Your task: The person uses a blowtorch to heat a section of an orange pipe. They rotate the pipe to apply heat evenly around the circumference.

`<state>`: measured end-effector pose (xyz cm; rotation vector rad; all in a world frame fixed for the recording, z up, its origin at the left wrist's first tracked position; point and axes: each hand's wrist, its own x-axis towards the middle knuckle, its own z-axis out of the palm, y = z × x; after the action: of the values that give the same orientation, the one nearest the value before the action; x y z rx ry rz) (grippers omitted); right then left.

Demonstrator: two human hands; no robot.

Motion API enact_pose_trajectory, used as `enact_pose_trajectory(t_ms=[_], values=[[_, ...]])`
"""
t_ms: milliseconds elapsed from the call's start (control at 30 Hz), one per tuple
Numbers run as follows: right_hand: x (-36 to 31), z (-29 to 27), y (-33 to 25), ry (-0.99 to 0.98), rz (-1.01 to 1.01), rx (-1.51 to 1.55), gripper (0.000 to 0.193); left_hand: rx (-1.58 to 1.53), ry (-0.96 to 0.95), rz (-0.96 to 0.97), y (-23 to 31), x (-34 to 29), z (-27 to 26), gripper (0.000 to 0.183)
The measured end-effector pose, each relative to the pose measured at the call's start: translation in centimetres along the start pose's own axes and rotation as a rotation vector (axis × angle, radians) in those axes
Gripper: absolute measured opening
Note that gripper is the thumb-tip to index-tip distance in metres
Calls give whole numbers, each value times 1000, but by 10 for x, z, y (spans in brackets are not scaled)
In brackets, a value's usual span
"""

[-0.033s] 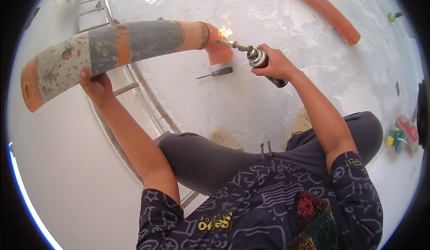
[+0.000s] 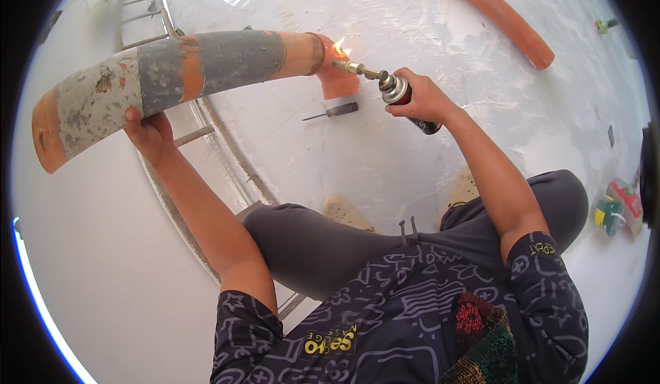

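My left hand [image 2: 150, 134] grips the underside of a thick orange pipe [image 2: 237, 57] coated in patches of grey and whitish mortar. The thumb lies on its near side; the other fingers are mostly hidden beneath. At the pipe's right end sits an orange pipe fitting [image 2: 340, 85] with a branch pointing toward me. My right hand [image 2: 427, 99] is wrapped round the can of a gas blowtorch [image 2: 397, 90]. A yellow flame [image 2: 340, 47] burns at the brass nozzle, right beside the fitting.
A screwdriver [image 2: 331, 112] lies on the grey floor below the fitting. Left of my legs lies a ladder [image 2: 237, 147], partly under the pipe. Another orange pipe [image 2: 505, 23] rests at the far right. A green and red object [image 2: 608, 213] is beyond my right knee.
The flame has changed shape, now narrower and more upright. The pipe and fitting have shifted very slightly right; both hands keep their holds.
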<state>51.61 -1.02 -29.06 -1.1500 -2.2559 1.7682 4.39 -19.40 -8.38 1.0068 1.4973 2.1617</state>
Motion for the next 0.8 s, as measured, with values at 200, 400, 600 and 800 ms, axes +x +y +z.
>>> enact_pose_trajectory(t_ms=[200,400,600,800], values=[[-4,29,-17,25,-41,-59,72,23,-110,20,20,-7,-37,89],[-2,35,-16,10,-66,-55,68,20,-76,-25,21,-13,-41,88],[-3,37,-13,90,-118,-102,62,24,-83,-22,12,-14,-30,87],[-5,51,-14,118,-147,-217,60,33,-82,-23,13,-14,-25,86]])
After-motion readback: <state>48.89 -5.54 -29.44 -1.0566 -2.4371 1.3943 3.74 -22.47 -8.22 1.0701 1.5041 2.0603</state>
